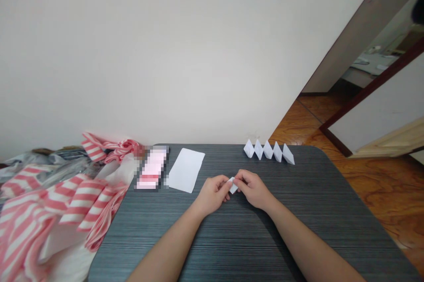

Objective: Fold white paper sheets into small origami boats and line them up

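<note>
Pinched between the left hand (212, 193) and the right hand (253, 189), a small folded white paper piece (233, 188), over the middle of the table (232, 246) and somewhat nearer the far edge than the near one. Both hands closed in light pinches: left thumb and fingers at the piece's left side, right thumb and forefinger at its upper right side, with palms partly hidden and underside contact impossible to tell. Lined up just inside the far edge, towards the far right corner, five folded paper shapes (268, 150), pointed and set close together. Near the far edge but left of the hands, flat white paper (186, 171), single sheet or stack hard to tell; just beside it, near the far left corner, a pixelated pink-and-white item (153, 169), too obscured to identify. Beyond the left edge, red-and-white striped cloth (77, 202) in loose heaps. Likely very light in handling, crisp and fairly stiff along layered folds, softer at single-ply flaps, neither slippery nor brittle but easy to crush or crease wrongly. Best held by opposite folded edges, close to the thickest layers, with fingertip pressure only, sparing the thin points from bending.
</note>
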Demonstrator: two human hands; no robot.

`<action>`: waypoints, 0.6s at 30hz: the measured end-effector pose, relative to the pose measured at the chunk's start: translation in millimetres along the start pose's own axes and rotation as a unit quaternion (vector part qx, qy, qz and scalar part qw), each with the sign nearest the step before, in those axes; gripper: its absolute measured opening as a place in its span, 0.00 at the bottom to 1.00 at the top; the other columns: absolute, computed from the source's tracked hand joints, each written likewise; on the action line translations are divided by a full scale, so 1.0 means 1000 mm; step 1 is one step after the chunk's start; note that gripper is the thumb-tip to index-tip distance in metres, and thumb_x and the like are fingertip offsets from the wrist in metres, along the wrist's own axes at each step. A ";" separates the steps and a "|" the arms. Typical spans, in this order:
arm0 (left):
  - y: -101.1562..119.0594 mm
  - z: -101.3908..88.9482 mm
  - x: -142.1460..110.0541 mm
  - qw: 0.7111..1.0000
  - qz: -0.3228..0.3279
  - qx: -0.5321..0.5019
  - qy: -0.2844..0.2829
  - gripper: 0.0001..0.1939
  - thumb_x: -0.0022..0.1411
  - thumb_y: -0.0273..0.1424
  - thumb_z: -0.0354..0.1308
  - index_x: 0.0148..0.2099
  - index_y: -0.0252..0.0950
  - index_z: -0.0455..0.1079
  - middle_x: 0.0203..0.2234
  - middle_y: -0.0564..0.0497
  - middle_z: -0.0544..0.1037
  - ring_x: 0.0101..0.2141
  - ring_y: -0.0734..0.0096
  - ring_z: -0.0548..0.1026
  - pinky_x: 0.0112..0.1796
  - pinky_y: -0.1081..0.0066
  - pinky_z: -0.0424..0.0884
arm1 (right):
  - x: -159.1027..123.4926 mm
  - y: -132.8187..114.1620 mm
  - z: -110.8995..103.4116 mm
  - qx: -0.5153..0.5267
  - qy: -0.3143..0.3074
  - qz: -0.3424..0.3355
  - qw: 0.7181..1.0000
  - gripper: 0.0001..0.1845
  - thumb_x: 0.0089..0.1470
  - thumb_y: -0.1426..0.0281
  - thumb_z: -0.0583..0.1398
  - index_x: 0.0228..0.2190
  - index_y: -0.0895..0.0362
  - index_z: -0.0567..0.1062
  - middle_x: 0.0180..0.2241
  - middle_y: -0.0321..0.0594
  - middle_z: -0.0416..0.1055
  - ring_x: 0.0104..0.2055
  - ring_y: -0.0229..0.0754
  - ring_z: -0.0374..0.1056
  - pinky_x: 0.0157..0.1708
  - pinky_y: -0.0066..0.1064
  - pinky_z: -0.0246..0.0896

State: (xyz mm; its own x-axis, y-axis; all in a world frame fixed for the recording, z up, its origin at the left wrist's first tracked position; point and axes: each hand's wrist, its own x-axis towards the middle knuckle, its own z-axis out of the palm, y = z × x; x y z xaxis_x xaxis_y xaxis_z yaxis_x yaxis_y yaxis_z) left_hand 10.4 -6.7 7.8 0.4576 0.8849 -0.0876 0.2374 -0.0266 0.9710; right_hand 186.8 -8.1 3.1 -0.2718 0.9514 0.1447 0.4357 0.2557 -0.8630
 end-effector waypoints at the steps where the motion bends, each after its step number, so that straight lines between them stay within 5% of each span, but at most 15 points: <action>1: -0.001 0.000 0.000 1.000 0.000 0.002 0.001 0.18 0.62 0.41 0.46 0.34 0.33 0.68 0.19 0.52 0.72 0.19 0.76 0.70 0.22 0.77 0.65 | 0.000 0.000 0.000 -0.002 -0.005 0.001 1.000 0.11 0.56 0.70 0.55 0.23 0.57 0.68 0.21 0.33 0.65 0.24 0.35 0.62 0.26 0.26 0.55; 18: -0.006 0.001 0.002 0.999 -0.005 -0.044 0.024 0.18 0.61 0.41 0.48 0.32 0.32 0.70 0.19 0.51 0.73 0.20 0.75 0.70 0.22 0.76 0.66 | -0.002 0.001 0.002 0.041 -0.017 0.017 0.999 0.08 0.57 0.68 0.54 0.29 0.57 0.70 0.25 0.35 0.67 0.25 0.35 0.63 0.26 0.26 0.58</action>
State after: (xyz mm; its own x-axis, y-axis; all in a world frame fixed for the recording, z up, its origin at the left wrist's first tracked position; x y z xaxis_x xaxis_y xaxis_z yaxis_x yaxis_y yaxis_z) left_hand 11.1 -4.9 1.8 0.4134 0.9062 -0.0887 0.1638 0.0218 0.9863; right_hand 186.0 -9.7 0.7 -0.2878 0.9524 0.1002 0.3743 0.2081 -0.9036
